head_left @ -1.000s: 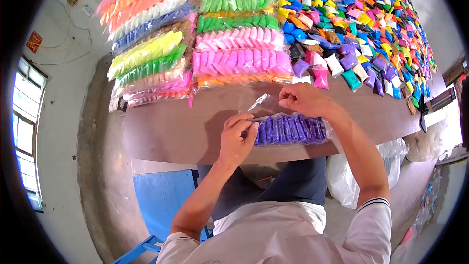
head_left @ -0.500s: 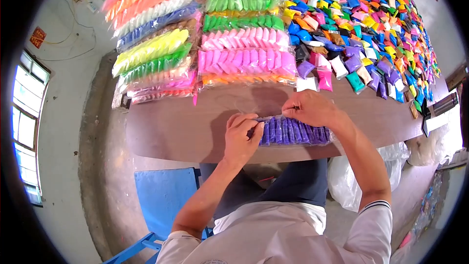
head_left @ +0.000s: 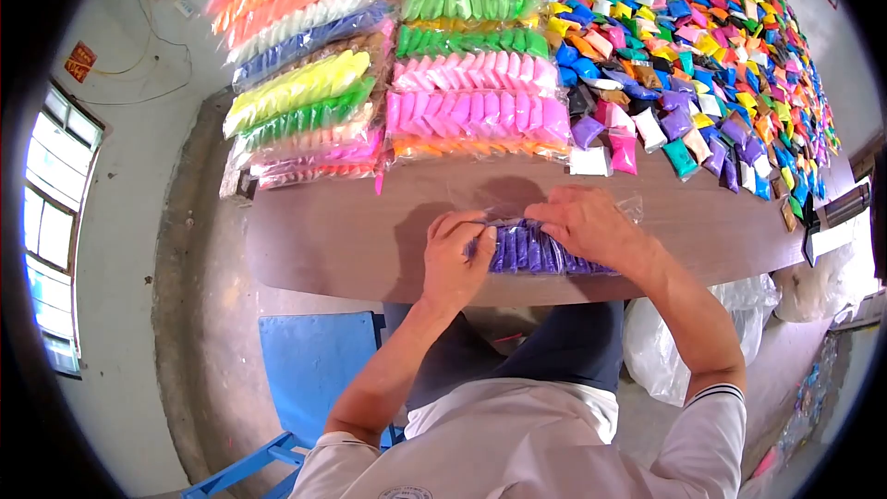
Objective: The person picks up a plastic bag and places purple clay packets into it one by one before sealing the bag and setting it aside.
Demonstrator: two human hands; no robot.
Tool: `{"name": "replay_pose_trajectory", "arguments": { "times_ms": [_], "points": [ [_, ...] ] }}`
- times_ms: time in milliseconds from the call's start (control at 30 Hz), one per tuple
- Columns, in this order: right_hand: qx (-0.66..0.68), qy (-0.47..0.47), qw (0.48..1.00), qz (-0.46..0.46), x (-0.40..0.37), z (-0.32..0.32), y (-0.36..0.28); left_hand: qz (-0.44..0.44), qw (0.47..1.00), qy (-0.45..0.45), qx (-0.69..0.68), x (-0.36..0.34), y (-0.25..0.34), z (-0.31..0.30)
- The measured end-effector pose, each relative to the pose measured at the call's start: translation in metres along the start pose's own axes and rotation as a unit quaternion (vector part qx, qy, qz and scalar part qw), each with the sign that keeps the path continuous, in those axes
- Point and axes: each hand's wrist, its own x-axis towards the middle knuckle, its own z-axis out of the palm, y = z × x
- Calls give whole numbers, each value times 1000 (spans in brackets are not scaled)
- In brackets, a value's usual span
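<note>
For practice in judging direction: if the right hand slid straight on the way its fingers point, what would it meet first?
Probably the left hand, at the other end of the purple pack.

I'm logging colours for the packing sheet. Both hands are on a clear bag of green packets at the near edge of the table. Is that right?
No: the packets are purple, not green. The head view shows the left hand and right hand on that clear bag at the near edge of the table.
</note>
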Motion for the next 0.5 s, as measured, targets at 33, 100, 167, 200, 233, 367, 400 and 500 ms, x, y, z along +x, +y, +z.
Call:
{"name": "replay_pose_trajectory", "arguments": {
  "times_ms": [33,100,167,200,233,367,400,500],
  "points": [
    [-19,-7,1000,-12,-1,1,0,-17,1000,-3,-12,0,-1,-5],
    [-48,8,998,-29,-5,3,-1,-37,999,18,-20,-1,-8,-12],
    [-78,24,996,-45,-8,4,-4,-56,997,38,-27,0,-12,-20],
    [-97,35,993,-56,-10,4,-6,-83,994,39,-54,0,-12,-24],
    [-116,46,990,-67,-11,4,-8,-111,990,39,-81,1,-13,-27],
    [-155,44,984,-82,-12,3,-14,-120,989,24,-82,-3,-21,-32],
    [-169,41,980,-96,-12,4,-14,-134,986,19,-97,-3,-21,-32],
    [-189,22,975,-113,-13,3,-17,-162,977,8,-137,-2,-16,-34]
  ]
}}
